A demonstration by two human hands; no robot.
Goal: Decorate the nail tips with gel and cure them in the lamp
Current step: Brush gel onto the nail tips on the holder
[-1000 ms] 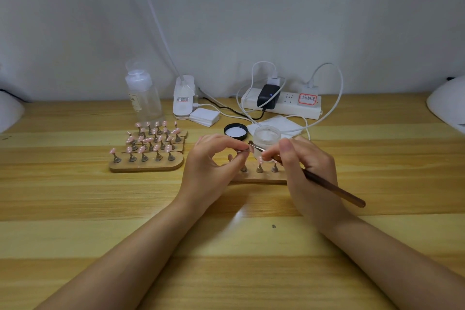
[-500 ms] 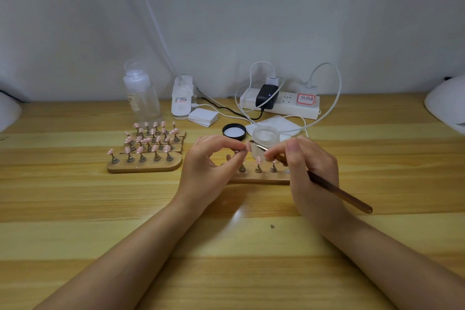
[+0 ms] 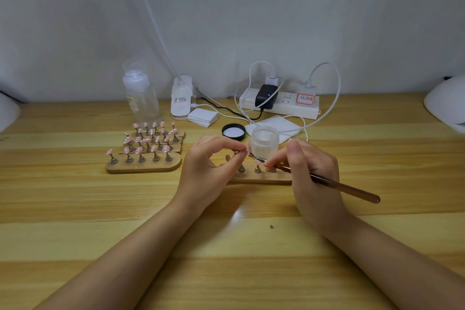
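My left hand (image 3: 208, 166) pinches a small metal nail-tip stand (image 3: 241, 151) between thumb and forefinger, lifted above a wooden holder board (image 3: 261, 177). My right hand (image 3: 309, 171) grips a brown brush (image 3: 344, 187) like a pen, its tip touching the nail tip on that stand. Two or three more stands remain on the board between my hands. An open jar of gel (image 3: 264, 141) stands just behind them, with its black lid (image 3: 233, 131) beside it.
Three wooden boards with several pink nail tips (image 3: 144, 148) sit to the left. Behind are a clear pump bottle (image 3: 139, 94), a white device (image 3: 181, 99), cotton pads (image 3: 202, 117), a power strip (image 3: 281, 103) with cables, and white lamps at the far right (image 3: 446, 106) and far left (image 3: 8, 113).
The brush handle has dropped slightly lower at the right and the hands have shifted a little; the left hand still holds the stand against the brush tip.
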